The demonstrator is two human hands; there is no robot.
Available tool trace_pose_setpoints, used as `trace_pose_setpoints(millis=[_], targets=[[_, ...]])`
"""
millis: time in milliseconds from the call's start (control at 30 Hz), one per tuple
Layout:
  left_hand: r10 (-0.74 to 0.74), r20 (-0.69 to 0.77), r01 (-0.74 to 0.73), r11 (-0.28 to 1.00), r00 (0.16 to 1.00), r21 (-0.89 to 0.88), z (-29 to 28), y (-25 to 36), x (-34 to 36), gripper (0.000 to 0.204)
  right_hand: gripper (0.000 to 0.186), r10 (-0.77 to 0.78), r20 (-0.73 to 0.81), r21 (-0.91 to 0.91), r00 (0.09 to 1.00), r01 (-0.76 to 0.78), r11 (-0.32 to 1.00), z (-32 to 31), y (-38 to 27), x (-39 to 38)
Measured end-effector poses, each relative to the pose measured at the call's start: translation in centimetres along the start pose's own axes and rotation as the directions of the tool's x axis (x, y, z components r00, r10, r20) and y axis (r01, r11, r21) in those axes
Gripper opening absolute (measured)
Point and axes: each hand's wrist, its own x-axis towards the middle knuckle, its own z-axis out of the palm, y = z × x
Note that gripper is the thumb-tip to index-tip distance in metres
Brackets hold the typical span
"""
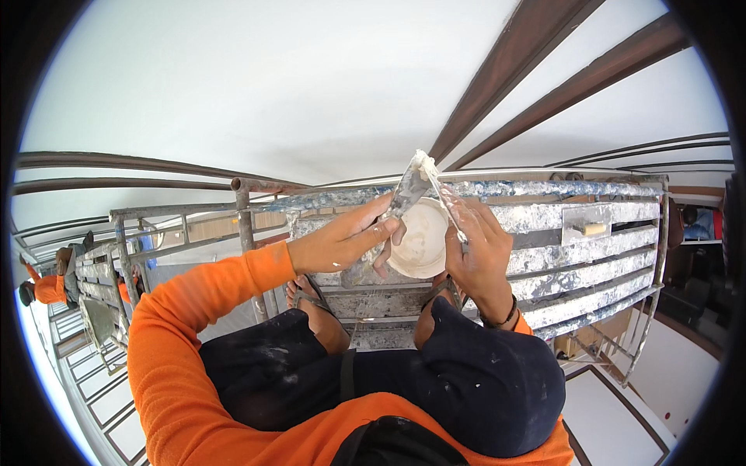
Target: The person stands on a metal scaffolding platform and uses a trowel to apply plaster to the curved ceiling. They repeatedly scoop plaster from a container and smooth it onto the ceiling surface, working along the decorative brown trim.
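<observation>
My left hand is closed around a putty-smeared scraper whose blade tilts up and away from me. My right hand grips a second scraper, seen almost edge-on and coated with white putty. The two blades come together at their upper ends, where a lump of putty clings. Beneath the hands a round white bucket stands between my feet, with pale putty inside. The handles are mostly hidden by my fingers.
I squat on scaffold planks spattered with white. A flat trowel with a light handle lies at the right. Scaffold rails edge the platform, and a white wall rises ahead. Other people in orange are on scaffolding far left.
</observation>
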Motion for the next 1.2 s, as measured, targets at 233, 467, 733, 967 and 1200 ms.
trace_pose_setpoints(millis=[233, 467, 733, 967, 1200], targets=[[-0.054, -0.015, 0.052, 0.991, 0.998, -0.125, 0.3, -0.1, 0.1, 0.052, 0.049, -0.024, 0.146, -0.057, 0.989, 0.032, 0.998, -0.1, 0.1, -0.2], [-0.127, -0.066, 0.114, 0.979, 0.990, -0.167, -0.6, -0.4, -0.5, 0.045, 0.027, 0.522, 0.166, 0.506, 0.837, -0.526, 0.684, -1.9, 1.7, -1.7], [-0.160, -0.018, 0.161, 0.985, 0.987, 0.058, 0.4, 0.8, -0.3, 0.049, 0.029, 0.472, 0.046, 0.464, 0.880, -0.437, 0.770, -1.7, 1.4, -0.3], [-0.138, -0.061, 0.142, 0.988, 0.989, 0.069, 0.5, 0.1, -0.5, 0.051, 0.025, 0.436, 0.038, 0.357, 0.899, -0.420, 0.834, -0.9, 0.9, -0.7], [-0.183, -0.050, 0.187, 0.979, 0.982, 0.085, 0.6, 0.6, 0.0, 0.051, 0.025, 0.141, -0.034, 0.208, 0.989, -0.131, 0.969, 0.7, 0.3, -0.6]])
